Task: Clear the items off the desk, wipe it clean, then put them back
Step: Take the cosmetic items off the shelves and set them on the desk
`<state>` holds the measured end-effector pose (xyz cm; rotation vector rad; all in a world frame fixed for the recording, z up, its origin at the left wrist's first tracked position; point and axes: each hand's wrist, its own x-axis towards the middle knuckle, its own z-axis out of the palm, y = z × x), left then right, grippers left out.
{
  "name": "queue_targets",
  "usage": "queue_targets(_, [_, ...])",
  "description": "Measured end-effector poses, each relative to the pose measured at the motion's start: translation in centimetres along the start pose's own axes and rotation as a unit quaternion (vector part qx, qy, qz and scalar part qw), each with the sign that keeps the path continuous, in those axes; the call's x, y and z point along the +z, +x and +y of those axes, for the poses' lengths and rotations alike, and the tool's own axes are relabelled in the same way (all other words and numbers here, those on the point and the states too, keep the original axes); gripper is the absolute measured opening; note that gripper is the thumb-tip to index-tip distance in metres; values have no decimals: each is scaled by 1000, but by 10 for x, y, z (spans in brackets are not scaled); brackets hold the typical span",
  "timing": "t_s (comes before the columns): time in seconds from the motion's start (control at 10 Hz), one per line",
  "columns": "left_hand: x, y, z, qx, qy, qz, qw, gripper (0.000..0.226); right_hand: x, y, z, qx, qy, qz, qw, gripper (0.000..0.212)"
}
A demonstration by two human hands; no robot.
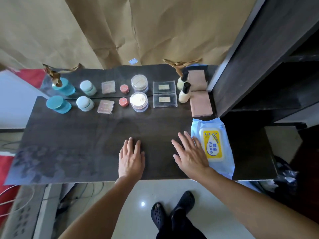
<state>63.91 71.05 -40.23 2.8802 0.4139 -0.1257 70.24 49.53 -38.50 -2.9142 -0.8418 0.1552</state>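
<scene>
Here both hands lie flat with straight fingers, holding nothing. The left hand point(132, 158) rests on the front of the dark desk point(77, 140). The right hand point(190, 155) lies beside it, its outer edge against the blue pack of wipes point(214, 147). Along the back, before a mirror point(112, 75), stand a blue jar point(57, 103), a pale jar point(84, 103), a square compact point(105, 106), a small red pot point(123, 102), a round clear case point(139, 101), a clear box point(164, 100), a cream bottle point(184, 93) and a pink box point(201, 106).

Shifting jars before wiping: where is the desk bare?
Bare: the desk middle, between the jars and the left hand and right hand, plus its left front. Crowded: back edge, and right side by the wipes pack.
</scene>
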Motion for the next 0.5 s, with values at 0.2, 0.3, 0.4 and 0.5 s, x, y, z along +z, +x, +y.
queue_targets(0.2, [22, -7, -24, 10, 21, 17, 1000, 53, 27, -1, -5, 11, -84, -33, 996, 53])
queue_targets(0.3, [23, -8, -25, 12, 11, 27, 1000, 53, 32, -3, -6, 11, -105, -30, 994, 56])
queue_targets(0.4, [21, -9, -27, 21, 4, 44, 999, 52, 33, -7, -7, 16, -104, -27, 994, 56])
queue_targets(0.5, [20, -9, -26, 19, -12, 51, 998, 52, 26, -3, -9, 27, -51, -30, 998, 53])
